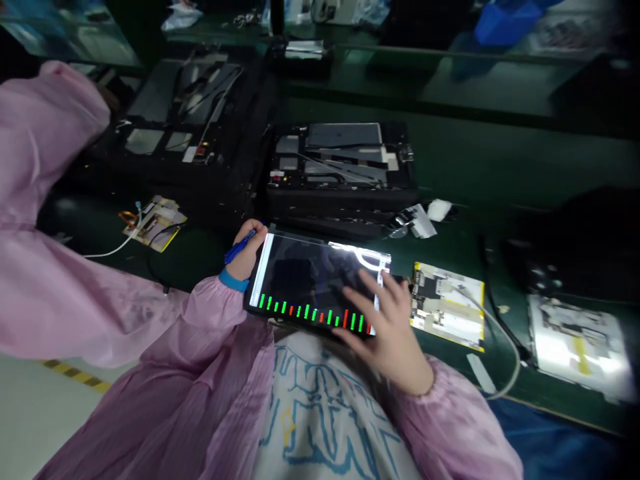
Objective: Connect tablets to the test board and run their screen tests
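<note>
Screen [297,273]: flat, glossy rectangle, held before my torso. My left hand [243,257] pinches its left edge, slim blue pen [239,247] alongside; my right hand [393,330] is spread over its right side, contact unclear.

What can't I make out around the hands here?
Head view:
Right hand: blurred; whether it touches the tablet is unclear.
Tablet's lower right: partly covered by that hand.
Left hand: any fingers underneath hidden by the tablet.
Neighbour's sleeve: cut off by left edge.

Pink sleeves [463,423], blue wristband [233,281], printed shirt [325,417]
</note>
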{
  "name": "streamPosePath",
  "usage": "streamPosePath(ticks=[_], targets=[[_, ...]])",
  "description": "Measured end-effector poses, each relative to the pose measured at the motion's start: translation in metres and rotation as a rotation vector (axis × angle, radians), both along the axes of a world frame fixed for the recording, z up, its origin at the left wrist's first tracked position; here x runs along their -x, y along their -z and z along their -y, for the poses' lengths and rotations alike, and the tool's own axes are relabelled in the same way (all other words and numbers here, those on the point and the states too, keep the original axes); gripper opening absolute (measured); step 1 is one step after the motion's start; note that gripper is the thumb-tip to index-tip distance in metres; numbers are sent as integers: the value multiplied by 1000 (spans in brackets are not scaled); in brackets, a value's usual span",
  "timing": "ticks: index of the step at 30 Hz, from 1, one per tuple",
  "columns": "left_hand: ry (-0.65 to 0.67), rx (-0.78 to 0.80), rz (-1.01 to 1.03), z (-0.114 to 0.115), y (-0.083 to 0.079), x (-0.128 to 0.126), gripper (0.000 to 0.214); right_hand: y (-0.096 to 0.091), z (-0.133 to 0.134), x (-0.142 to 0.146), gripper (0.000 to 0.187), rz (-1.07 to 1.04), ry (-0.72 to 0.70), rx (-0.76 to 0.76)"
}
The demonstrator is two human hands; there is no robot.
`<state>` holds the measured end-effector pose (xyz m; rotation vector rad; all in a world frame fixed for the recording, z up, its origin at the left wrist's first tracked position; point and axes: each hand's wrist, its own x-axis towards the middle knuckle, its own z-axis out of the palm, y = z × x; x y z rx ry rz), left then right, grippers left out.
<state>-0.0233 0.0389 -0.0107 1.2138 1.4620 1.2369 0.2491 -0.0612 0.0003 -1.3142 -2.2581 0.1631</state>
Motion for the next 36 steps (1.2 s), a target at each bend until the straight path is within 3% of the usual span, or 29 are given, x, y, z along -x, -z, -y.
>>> streamPosePath(ticks=[3, 5, 8, 10, 12, 15, 19, 22, 26, 36], targets=[[-11, -6, -43, -2, -4, 0, 23, -2, -19, -48, 35, -135, 373, -32], [-16, -10, -51, -3, -6, 0, 22, 8, -29, -85, 32, -75, 587, -9], [-28, -3, -52, -5, -6, 1, 20, 33, -36, -128, 35, 67, 747, 117], [-44, 6, -67, -6, -5, 1, 19, 46, -36, -142, 35, 88, 786, 165], [-66, 5, -110, -8, -5, 1, 17, 50, -35, -143, 36, 8, 770, 154], [-92, -34, -201, -10, -8, 1, 16, 33, -29, -126, 36, -319, 706, 202], [-102, -58, -260, -13, -9, 1, 16, 1, -24, -94, 41, -644, 429, 615], [-103, -57, -300, -14, -7, 4, 16, -4, -26, -79, 45, -656, 271, 809], [-103, -60, -220, -14, -7, 1, 25, 6, -29, -77, 44, -647, 300, 790], [-93, -14, -106, -18, -10, -8, 41, 10, -34, -79, 34, -597, 155, 820]])
